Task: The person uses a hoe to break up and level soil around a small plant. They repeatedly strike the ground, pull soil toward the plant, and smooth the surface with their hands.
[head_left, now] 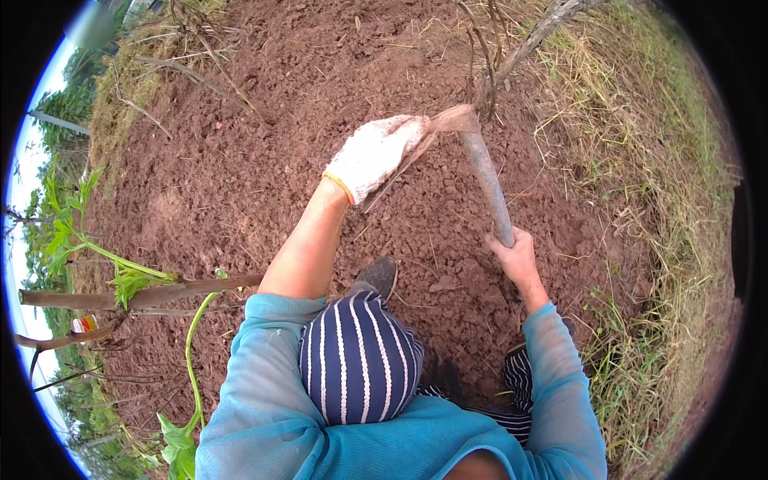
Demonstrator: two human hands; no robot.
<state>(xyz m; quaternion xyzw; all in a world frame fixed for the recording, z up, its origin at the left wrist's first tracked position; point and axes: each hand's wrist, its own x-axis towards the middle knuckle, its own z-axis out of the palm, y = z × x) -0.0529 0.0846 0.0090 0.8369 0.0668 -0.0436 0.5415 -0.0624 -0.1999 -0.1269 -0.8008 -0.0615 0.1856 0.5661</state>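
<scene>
My right hand (517, 255), bare, is closed around the wooden handle (487, 174) of a hoe. The handle slants up and away from it to the soil-coated hoe head (454, 120). A white knit glove with a yellow cuff edge covers my left hand (381, 153), which grips the hoe at its blade (397, 175). The blade shows nearly edge-on beneath the glove, and the fingertips reach towards the head. Most of the blade's face is hidden by the glove. Loose reddish-brown soil (420, 252) lies under the hoe.
My raised knee in striped trousers (360, 360) and a dark shoe (378, 276) are below the left arm. A woody stem (534, 42) rises beyond the hoe head. Cut branches (168, 294) with a green leafy vine (195, 342) stand at left. Dry grass (654, 180) borders the right.
</scene>
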